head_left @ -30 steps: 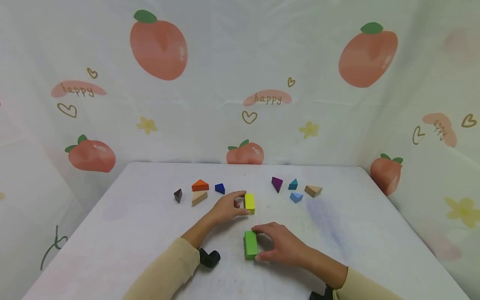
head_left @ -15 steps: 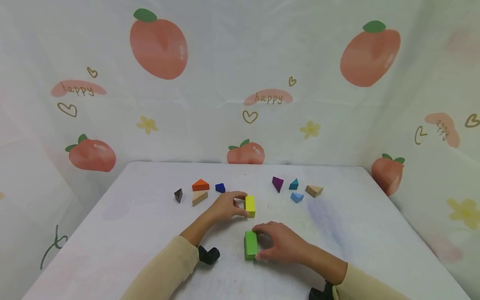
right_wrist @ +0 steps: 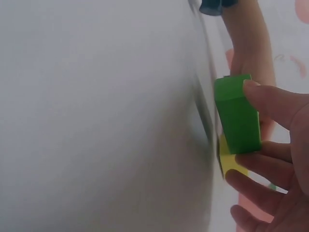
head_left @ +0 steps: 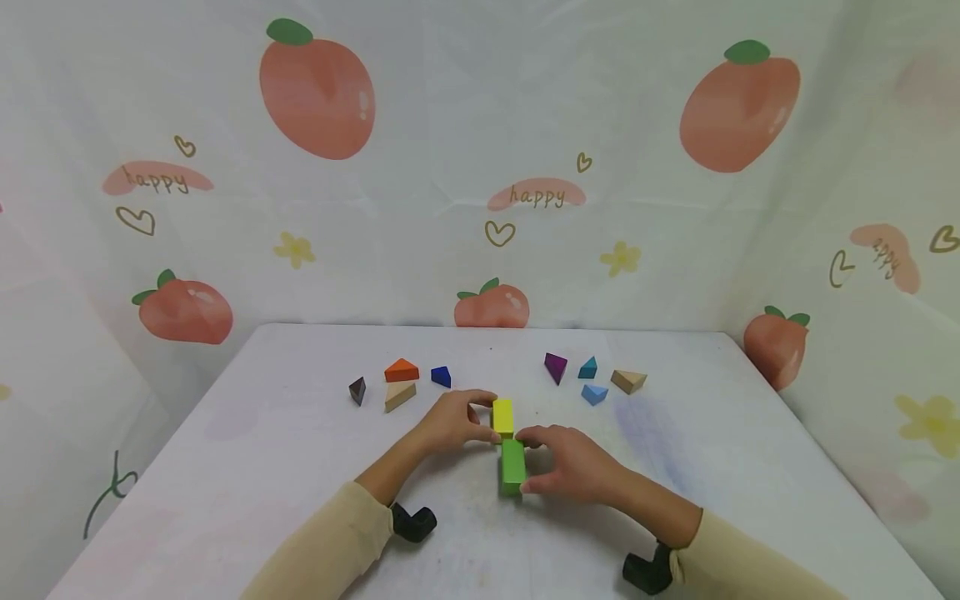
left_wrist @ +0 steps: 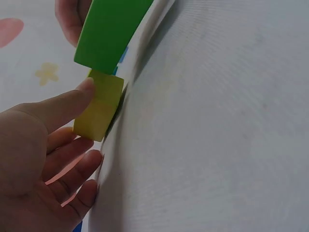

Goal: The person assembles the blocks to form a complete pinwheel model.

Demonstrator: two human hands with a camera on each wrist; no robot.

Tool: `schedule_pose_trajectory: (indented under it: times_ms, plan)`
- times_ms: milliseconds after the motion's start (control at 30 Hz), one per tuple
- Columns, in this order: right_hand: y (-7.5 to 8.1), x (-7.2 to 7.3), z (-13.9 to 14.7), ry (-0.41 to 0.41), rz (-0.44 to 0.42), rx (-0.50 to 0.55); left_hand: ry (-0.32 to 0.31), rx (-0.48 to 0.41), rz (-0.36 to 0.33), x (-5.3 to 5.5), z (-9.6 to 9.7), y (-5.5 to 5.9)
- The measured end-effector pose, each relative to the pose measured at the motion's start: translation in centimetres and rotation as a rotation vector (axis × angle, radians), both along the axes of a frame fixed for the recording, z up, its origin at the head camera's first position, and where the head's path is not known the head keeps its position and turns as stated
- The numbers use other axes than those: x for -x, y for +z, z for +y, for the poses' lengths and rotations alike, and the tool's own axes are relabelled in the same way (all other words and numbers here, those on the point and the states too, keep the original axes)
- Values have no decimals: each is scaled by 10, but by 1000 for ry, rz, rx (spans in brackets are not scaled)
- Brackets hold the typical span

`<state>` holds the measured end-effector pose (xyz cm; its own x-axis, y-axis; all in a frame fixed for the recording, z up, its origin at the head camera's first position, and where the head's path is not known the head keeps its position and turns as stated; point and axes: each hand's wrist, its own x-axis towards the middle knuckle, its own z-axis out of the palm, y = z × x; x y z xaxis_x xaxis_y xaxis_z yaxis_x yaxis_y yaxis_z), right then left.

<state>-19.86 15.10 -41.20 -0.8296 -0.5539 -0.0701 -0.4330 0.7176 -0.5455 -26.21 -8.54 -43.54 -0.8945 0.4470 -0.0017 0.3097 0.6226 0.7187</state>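
Mid-table, my left hand (head_left: 452,421) pinches a yellow rectangular block (head_left: 502,417) between thumb and fingers. The left wrist view shows the thumb across the near end of that yellow block (left_wrist: 100,108). My right hand (head_left: 577,464) grips a green rectangular block (head_left: 513,467) by its two ends. Seen from the right wrist, this green block (right_wrist: 239,116) has the thumb on one end and a finger at the other, partly covering the yellow one behind it. In the head view the green block lies just in front of the yellow; I cannot tell whether they touch.
Back left on the white table (head_left: 247,467) are a dark prism (head_left: 357,391), an orange prism (head_left: 401,371), a plain wood prism (head_left: 400,395) and a dark blue piece (head_left: 441,377). Back right are purple (head_left: 556,367), teal (head_left: 588,367), light blue (head_left: 594,394) and wood (head_left: 628,381) pieces.
My right hand has carried the green block away from me, up against or close to the yellow block. My left hand has drawn the yellow block slightly nearer.
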Motion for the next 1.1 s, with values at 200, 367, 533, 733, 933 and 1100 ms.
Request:
schedule_pose_trajectory:
  times_ms: [200, 367, 533, 733, 933, 1100]
  plan:
    - [-1, 7, 1, -21, -19, 4, -10, -6, 2, -4, 0, 0]
    - [-5, 9, 1, -24, -37, 9, -13, -4, 1, -6, 1, -1]
    - [-10, 8, 0, -24, -43, 16, -23, -5, -21, -7, -1, -1]
    - [-11, 4, -2, -49, -65, 48, -30, -26, -23, -7, -3, 1]
    - [-12, 0, -9, -91, -114, 94, -2, -44, -21, -8, 0, 0]
    - [-11, -4, -15, -142, -143, 101, 26, -46, -36, -8, 2, 1]
